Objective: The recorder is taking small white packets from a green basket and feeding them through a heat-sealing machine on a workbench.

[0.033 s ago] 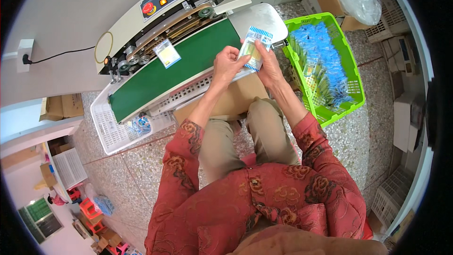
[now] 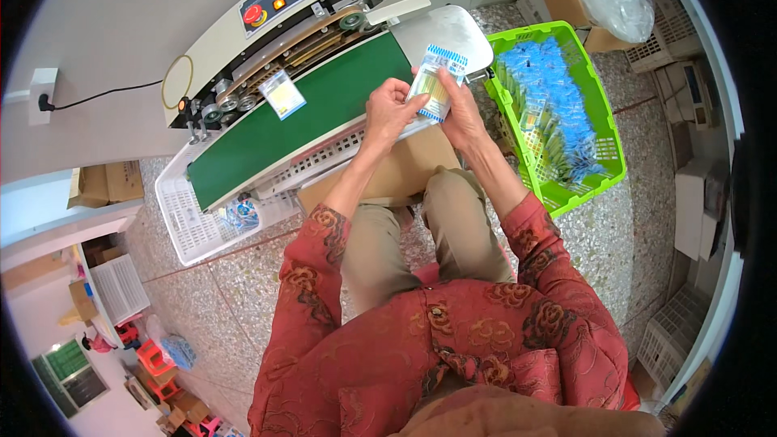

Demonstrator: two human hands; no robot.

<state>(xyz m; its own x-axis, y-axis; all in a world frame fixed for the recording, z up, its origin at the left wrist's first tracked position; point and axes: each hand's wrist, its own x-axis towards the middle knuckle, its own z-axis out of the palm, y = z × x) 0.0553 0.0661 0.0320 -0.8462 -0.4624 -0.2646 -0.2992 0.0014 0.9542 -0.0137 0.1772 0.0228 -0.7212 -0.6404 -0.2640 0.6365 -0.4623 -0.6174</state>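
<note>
A clear plastic packet with blue-and-white printed ends and pale greenish strips inside is held between both hands. My left hand is closed on its lower left side, with the thumb laid across the front. Along the right edge my right hand grips the same packet, thumb also on the front. They hold it just in front of a band sealing machine, by the metal plate at its right end. Another packet lies flat on the green conveyor belt, beside the sealing rollers.
A bright green crate full of blue-topped packets stands to the right. Under the belt sits a white perforated basket with some packets inside. A cardboard box is before my knees. The machine's black cord runs to a wall socket.
The packet on the green belt has slid slightly to the left. Both hands and the packet they hold look almost unmoved.
</note>
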